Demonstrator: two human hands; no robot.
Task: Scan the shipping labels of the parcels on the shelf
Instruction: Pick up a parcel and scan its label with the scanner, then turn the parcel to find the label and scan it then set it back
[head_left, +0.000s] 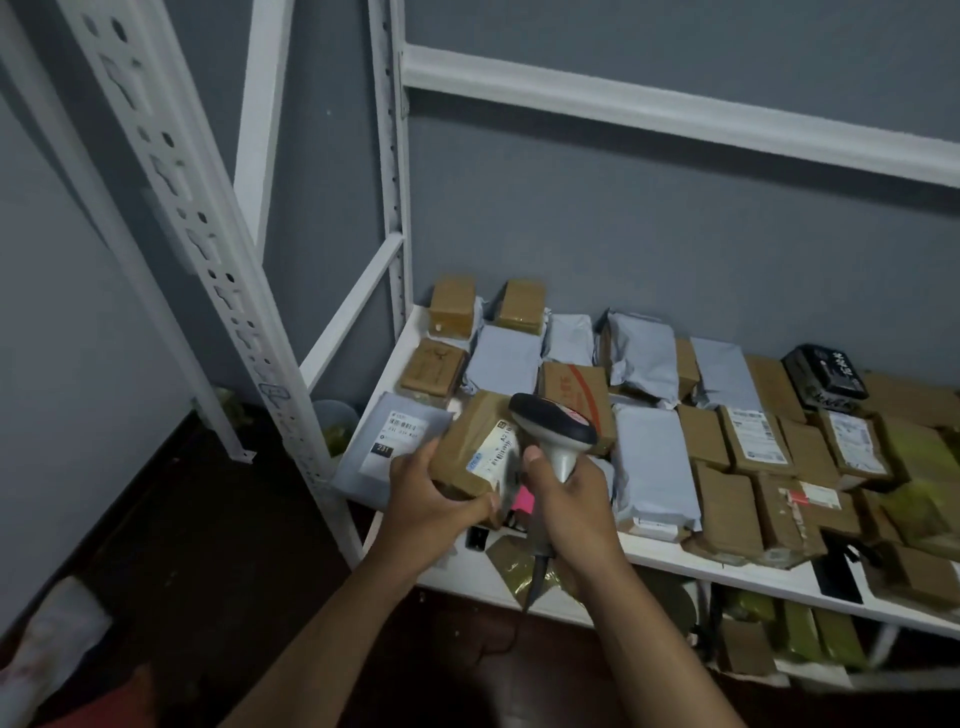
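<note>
Our left hand (434, 493) grips a tape-wrapped brown parcel (475, 447), while our right hand (569, 488) clasps the grey scanner (553, 423) just beside it. We should tilt its white label (496, 449) flat toward the scanner's head. Beyond both hands, smooth grey mailers (652, 457) and boxy cardboard parcels crowd the white shelf (649, 556).

Parcel storeroom: white slotted-steel shelf (675, 558) packed with labelled parcels (654, 457), bare grey wall (623, 218).
</note>
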